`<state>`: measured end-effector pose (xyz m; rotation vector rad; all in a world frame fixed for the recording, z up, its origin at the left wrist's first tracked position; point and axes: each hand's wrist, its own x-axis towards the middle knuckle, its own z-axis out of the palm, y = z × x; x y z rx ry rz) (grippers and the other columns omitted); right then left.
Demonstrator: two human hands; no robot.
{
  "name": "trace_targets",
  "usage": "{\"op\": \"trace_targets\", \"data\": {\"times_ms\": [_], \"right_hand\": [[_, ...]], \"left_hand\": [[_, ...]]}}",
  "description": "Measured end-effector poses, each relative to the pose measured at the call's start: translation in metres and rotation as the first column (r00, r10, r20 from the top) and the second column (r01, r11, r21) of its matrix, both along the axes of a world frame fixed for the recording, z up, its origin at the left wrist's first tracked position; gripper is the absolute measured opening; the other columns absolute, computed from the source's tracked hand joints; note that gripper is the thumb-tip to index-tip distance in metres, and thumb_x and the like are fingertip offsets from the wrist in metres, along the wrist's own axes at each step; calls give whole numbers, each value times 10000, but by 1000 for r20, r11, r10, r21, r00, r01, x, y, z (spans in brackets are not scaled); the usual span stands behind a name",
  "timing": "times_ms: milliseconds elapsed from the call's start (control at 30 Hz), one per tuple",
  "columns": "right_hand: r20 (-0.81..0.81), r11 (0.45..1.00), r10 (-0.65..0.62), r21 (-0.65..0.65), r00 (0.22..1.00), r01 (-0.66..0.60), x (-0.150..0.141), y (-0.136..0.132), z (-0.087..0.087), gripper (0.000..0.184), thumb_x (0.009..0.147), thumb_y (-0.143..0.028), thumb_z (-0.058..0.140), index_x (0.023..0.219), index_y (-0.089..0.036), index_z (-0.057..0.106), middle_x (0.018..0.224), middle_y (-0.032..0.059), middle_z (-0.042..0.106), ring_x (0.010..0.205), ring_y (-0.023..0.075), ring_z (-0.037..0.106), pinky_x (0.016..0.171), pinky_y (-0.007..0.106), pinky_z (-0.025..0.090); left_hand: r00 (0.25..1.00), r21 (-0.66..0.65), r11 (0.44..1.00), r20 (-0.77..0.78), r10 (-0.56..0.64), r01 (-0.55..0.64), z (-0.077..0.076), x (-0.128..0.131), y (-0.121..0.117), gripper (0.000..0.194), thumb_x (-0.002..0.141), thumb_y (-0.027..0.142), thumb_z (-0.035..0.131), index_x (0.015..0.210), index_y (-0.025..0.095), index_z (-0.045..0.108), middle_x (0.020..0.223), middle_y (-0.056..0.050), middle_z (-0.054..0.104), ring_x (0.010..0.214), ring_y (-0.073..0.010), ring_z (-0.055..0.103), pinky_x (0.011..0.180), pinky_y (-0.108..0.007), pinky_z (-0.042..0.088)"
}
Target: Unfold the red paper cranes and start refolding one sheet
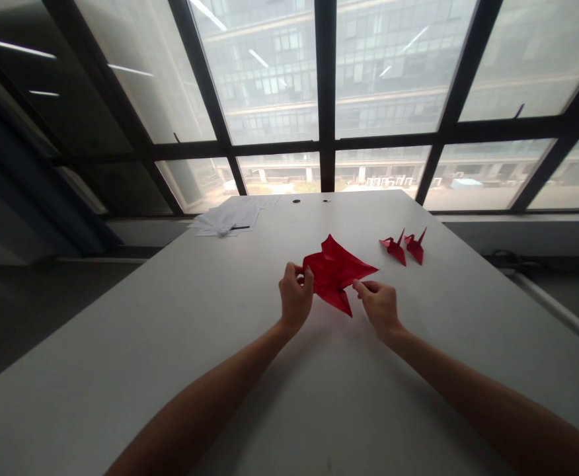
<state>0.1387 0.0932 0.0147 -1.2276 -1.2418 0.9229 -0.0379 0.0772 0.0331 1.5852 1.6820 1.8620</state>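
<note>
A creased sheet of red origami paper (336, 268), partly opened out with pointed corners, is held above the white table. My left hand (297, 294) pinches its left edge between thumb and fingers. At its lower right edge is my right hand (379, 303), with thumb and forefinger closed together on the paper. Two finished red paper cranes, one (394, 249) beside the other (415, 247), stand on the table to the right, apart from both hands.
The white table (220, 330) stretches toward large dark-framed windows. Several loose white papers (232, 217) lie at its far left, with a dark pen (240, 227) on them. A round dark cable hole (296, 201) sits near the far edge.
</note>
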Motion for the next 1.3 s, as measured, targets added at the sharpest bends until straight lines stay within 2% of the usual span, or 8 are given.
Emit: {"op": "trace_targets", "data": {"times_ms": [133,400,700,833,933,1033,1167,1300], "right_hand": [[-9,1000,8,-28,1000,-9,-2,1,0,356,761,-451,681,666,-115,751,520,-1,567,506,129,448,494,264,344],[-61,996,-12,-93,998,7,-2,5,-5,372,728,-471,711,628,-114,745,492,8,569,466,116,432,471,258,340],[-74,995,-42,-99,996,34,-3,11,-6,308,688,-415,721,702,-110,765,540,21,620,501,131,493,507,266,386],[-146,998,-17,-58,989,8,1,11,-5,266,690,-390,716,678,-124,717,560,-2,589,510,115,456,487,254,359],[-254,995,43,-74,966,-64,5,13,-4,256,696,-386,725,634,-155,634,495,-46,488,470,95,383,438,242,281],[-344,990,93,-71,934,-125,8,16,-4,264,704,-390,716,639,-185,563,498,-67,445,454,86,350,425,238,243],[-387,983,141,-59,911,-177,13,21,-1,291,709,-398,671,619,-210,468,542,-63,426,465,86,363,433,237,272],[-368,973,187,-59,911,-223,19,24,2,313,703,-390,643,599,-220,402,563,-58,412,476,85,367,447,241,303]], "left_hand": [[1000,8,1000,-24,-9,9,0,6,-3,215,925,327,553,779,196,465,677,35,569,552,-96,586,515,-189,496],[994,27,996,-64,-88,89,-6,11,-7,184,924,314,575,810,203,483,692,26,620,569,-114,649,490,-183,499],[974,61,982,-152,-170,181,-11,15,-12,132,922,296,584,859,201,517,788,3,665,632,-116,676,533,-190,549],[990,-6,991,44,-137,137,-9,12,-7,234,926,376,571,805,197,479,689,31,590,576,-117,652,483,-200,553],[960,-70,988,252,-120,141,-10,4,1,290,905,444,573,809,190,470,716,32,565,590,-132,658,455,-240,582],[924,-126,983,375,-76,132,-14,-6,9,310,878,464,587,821,177,484,750,25,560,600,-128,653,475,-287,611],[879,-159,974,471,-70,162,-21,-15,17,307,867,454,591,848,169,478,755,22,558,592,-128,657,496,-313,617],[887,-183,972,460,-46,146,-25,-19,22,272,883,419,559,845,166,465,752,15,555,584,-121,640,510,-316,610]]}}
